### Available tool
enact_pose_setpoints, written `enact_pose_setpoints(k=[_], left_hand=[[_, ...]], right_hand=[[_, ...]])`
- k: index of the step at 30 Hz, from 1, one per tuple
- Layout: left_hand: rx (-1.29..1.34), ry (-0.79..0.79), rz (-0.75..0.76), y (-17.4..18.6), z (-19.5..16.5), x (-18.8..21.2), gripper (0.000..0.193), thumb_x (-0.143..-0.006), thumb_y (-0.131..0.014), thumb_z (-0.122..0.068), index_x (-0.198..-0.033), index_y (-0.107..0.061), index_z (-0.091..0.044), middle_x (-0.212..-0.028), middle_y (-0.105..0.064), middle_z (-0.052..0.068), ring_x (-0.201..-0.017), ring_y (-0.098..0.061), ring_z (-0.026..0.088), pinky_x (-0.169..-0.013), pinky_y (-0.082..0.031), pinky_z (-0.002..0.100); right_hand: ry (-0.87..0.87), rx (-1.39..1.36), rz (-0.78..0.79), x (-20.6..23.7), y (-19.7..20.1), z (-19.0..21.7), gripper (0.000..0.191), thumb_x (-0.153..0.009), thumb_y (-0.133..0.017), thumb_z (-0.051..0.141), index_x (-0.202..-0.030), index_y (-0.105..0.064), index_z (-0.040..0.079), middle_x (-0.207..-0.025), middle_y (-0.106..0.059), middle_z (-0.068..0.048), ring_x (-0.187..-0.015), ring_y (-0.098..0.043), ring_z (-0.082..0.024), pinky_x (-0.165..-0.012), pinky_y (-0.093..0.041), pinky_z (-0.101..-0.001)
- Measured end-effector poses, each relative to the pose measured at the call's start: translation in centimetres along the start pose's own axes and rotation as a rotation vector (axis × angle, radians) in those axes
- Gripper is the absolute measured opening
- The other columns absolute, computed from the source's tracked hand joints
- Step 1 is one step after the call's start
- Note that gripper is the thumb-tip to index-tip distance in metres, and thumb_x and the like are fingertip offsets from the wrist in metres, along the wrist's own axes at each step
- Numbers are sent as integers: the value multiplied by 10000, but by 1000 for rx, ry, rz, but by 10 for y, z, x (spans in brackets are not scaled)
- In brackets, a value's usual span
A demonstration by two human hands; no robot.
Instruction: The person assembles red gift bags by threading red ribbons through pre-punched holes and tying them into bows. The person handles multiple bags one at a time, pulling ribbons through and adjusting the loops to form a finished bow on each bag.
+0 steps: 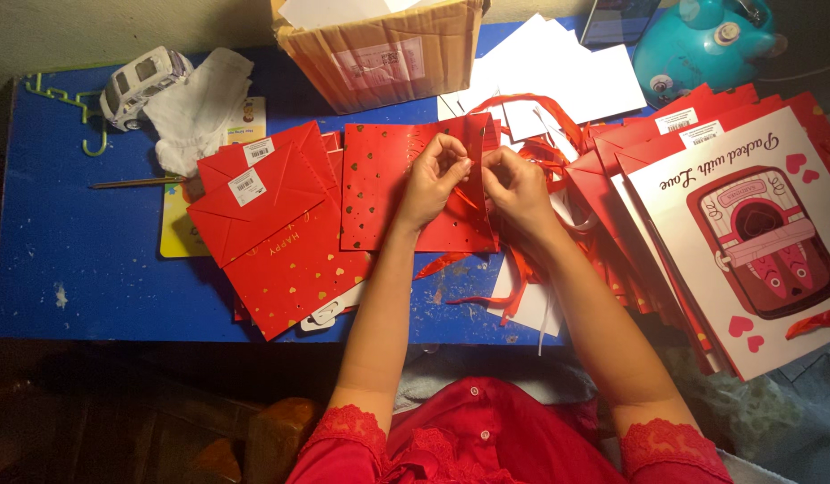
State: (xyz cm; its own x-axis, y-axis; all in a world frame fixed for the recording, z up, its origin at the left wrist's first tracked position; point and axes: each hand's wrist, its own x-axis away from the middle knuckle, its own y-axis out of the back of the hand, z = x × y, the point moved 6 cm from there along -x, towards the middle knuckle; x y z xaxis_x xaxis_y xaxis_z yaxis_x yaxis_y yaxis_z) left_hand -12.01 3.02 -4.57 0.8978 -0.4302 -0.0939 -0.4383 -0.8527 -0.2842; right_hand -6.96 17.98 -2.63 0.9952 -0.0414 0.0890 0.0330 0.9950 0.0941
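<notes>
Red gift bag lying flat under both hands; left hand and right hand pinching red ribbon at bag's top edge, fingertips meeting, bag braced against blue table.

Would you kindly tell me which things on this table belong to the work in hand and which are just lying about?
In hand:
left hand
right hand
red paper bag with gold hearts
red ribbon
stack of flat red bags
pile of red and white bags

Lying about:
toy car
white cloth
cardboard box
teal device
pencil
</notes>
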Motion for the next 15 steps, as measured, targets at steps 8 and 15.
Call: enact_pose_setpoints(k=[8, 15], left_hand=[[31, -4, 33, -4, -14, 6, 117, -1025, -625, -14, -1043, -542, -96, -984, -584, -21, -905, -611, 74, -856, -527, 240], [70, 3, 29, -3, -15, 4, 115, -1034, -626, -24, -1025, -545, -104, -977, -563, -38, -889, -558, 53, -837, -501, 226]], right_hand=[[210, -201, 74, -10, 1, -11, 44, -1069, -611, 64, -1065, -598, 22, -904, -632, 13, -794, -558, -10, -687, -454, -197], [-177, -719, 199, 11, -10, 11, 84, -1038, -633, 119, -1049, -613, 38, -852, -615, 22, -709, -575, -42, -619, -472, -228]])
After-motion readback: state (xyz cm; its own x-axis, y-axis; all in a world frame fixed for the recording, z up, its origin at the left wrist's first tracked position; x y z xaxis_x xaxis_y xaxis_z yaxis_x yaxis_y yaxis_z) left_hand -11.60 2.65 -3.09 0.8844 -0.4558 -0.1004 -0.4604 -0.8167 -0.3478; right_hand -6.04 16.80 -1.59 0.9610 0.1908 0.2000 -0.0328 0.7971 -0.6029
